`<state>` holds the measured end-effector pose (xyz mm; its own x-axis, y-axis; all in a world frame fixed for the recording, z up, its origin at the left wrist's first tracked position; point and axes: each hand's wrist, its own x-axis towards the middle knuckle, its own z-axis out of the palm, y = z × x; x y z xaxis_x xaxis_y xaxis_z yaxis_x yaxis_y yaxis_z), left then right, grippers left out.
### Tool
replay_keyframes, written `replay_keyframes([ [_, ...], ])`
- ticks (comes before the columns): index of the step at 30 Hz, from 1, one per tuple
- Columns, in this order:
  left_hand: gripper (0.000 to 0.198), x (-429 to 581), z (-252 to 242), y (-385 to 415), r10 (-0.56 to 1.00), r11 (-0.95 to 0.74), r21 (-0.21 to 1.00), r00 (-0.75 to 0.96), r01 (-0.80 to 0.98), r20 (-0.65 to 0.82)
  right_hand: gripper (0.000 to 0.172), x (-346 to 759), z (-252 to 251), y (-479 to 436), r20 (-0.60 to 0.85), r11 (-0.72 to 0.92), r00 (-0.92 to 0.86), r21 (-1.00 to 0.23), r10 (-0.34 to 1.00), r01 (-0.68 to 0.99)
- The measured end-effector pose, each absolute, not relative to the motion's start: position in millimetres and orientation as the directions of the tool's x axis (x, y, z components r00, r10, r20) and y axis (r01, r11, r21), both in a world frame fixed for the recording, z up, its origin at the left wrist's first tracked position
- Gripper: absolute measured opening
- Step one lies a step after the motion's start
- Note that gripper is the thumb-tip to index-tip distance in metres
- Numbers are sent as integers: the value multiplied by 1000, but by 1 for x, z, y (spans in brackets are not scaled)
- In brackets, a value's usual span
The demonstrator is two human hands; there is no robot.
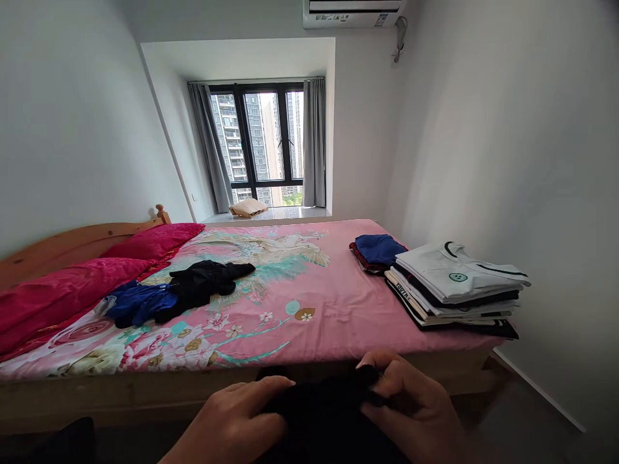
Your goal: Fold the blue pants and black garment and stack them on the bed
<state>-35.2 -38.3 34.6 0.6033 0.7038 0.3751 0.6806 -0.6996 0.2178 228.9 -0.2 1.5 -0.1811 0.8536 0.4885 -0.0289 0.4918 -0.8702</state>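
Observation:
Both my hands hold a black garment [322, 412] at the bottom of the view, just in front of the bed's near edge. My left hand [236, 422] lies on its left side with fingers curled over the cloth. My right hand [411, 399] pinches the garment's upper right edge between thumb and fingers. Much of the garment is dark and its shape is hard to make out.
A bed with a pink flowered sheet [309, 303] fills the middle. Loose black [206, 283] and blue clothes [138, 303] lie on its left beside red pillows [62, 290]. A stack of folded shirts [454, 290] and a folded blue piece [380, 251] sit on the right. Walls stand close on both sides.

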Motion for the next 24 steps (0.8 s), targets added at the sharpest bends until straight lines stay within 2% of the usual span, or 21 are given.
replay_keyframes([
  [2, 12, -36, 34, -31, 656, -749, 148, 692, 646, 300, 18, 229, 2, 0, 505, 508, -180, -861, 844, -32],
  [4, 6, -33, 33, -24, 664, -744, 114, 709, 658, 237, 18, 228, 2, 1, 523, 527, -184, -849, 833, -27],
  [9, 22, -16, 64, -18, 698, -710, -79, 714, 700, 54, 17, 229, -6, 4, 505, 513, -194, -858, 841, -8],
  [12, 29, -7, 93, -23, 689, -718, -128, 725, 685, 17, 19, 234, -15, 7, 460, 456, -147, -888, 876, -64],
  [16, 28, -8, 102, -30, 631, -752, -176, 771, 636, 90, 21, 239, -19, 7, 422, 399, -147, -903, 895, -160],
  [20, 28, -19, 89, -28, 497, -782, -259, 818, 567, 290, 21, 237, -15, 6, 451, 397, -174, -876, 875, -274],
  [24, 26, -24, 76, -26, 422, -801, -219, 786, 556, 452, 21, 235, -10, 5, 445, 395, -149, -876, 883, -279],
])
